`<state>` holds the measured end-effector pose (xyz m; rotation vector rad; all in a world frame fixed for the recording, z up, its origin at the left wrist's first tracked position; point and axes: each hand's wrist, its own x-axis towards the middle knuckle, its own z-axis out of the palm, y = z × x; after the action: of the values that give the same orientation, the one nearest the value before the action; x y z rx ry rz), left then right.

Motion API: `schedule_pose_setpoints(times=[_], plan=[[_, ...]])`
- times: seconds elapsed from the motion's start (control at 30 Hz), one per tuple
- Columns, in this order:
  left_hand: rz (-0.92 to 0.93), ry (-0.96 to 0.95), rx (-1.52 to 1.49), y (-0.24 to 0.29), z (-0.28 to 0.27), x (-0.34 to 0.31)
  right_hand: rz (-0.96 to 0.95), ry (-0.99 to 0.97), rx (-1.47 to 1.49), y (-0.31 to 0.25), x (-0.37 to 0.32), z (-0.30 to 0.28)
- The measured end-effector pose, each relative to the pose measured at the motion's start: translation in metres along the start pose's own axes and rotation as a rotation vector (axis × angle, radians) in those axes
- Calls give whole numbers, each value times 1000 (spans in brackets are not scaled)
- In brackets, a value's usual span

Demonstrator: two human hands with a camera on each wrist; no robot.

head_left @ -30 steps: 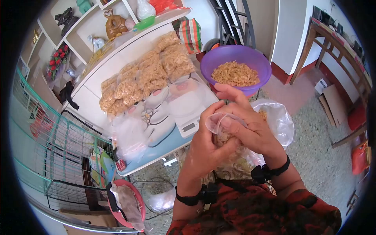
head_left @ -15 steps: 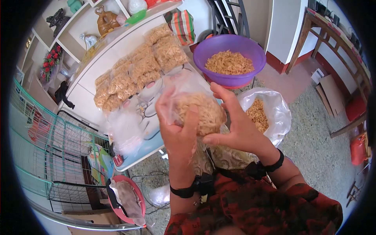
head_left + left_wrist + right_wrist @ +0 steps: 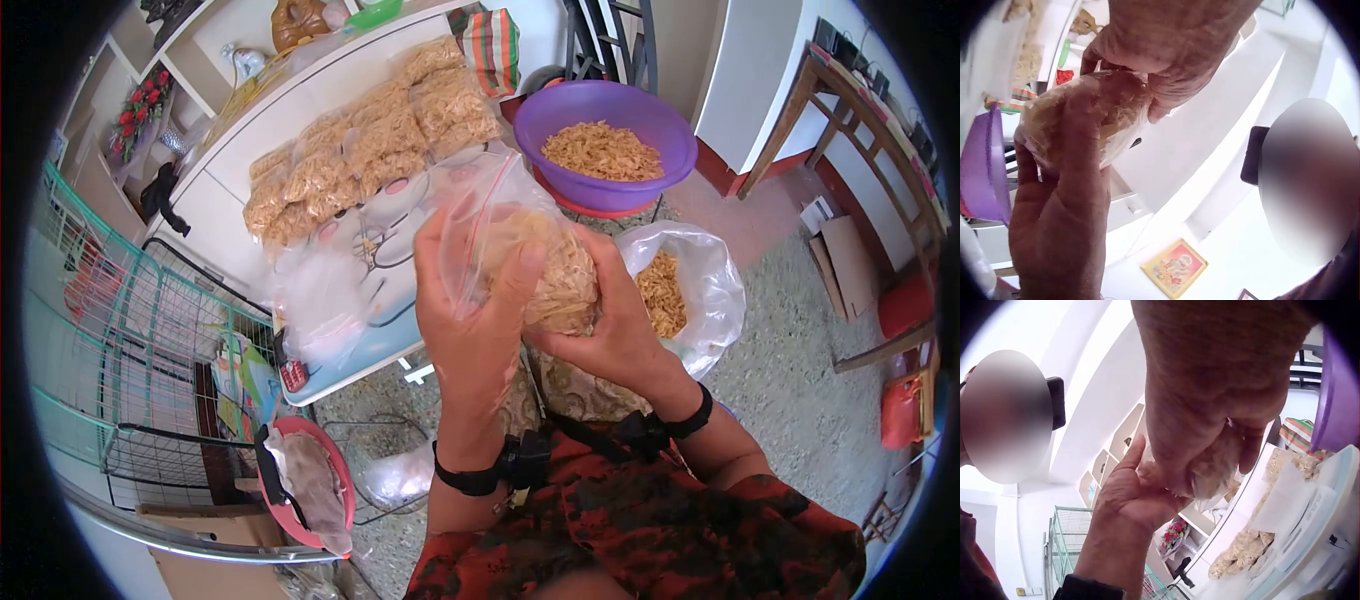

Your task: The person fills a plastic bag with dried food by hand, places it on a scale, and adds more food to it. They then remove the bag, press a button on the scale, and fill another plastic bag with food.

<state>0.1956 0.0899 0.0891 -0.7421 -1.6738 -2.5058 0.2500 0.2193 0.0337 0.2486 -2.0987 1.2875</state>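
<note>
A clear zip bag (image 3: 562, 285) packed with pale yellow dried shreds is held between both hands above the person's lap. My left hand (image 3: 468, 315) grips its left side, thumb across the front and fingers behind the plastic. The right hand (image 3: 625, 325) holds the right side, with its thumb low and fingers around the back. The bag's top part, with a red zip line, stands up loose and flattened beside the left thumb. In the left wrist view the bag (image 3: 1047, 128) bulges between the two hands. Part of it is hidden by fingers in the right wrist view.
Several filled bags (image 3: 385, 140) lie stacked at the back of the table (image 3: 400, 340). Thin empty bags (image 3: 320, 310) are at its left. A purple basin (image 3: 540, 115) and an open plastic sack (image 3: 725, 290), both holding shreds, stand at the right. A wire cage (image 3: 150, 350) is at left.
The bag, first mostly covered by both hands near the lap, came up and left, then turned so its zip top shows. The right hand parted from it briefly and now holds its side.
</note>
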Motion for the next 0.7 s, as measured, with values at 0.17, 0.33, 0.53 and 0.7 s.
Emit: schedule_pose_setpoints(times=[0.17,0.33,0.53,0.7], plan=[[52,4,209,-14,-11,3,84,3,53,6,-7,-1],[-5,80,5,-14,-4,2,3,12,-78,10,-7,-6],[48,75,-17,-16,-4,7,35,71,-37,22,-11,-4],[391,-45,398,-14,-22,14,39,220,-12,31,-14,-7]])
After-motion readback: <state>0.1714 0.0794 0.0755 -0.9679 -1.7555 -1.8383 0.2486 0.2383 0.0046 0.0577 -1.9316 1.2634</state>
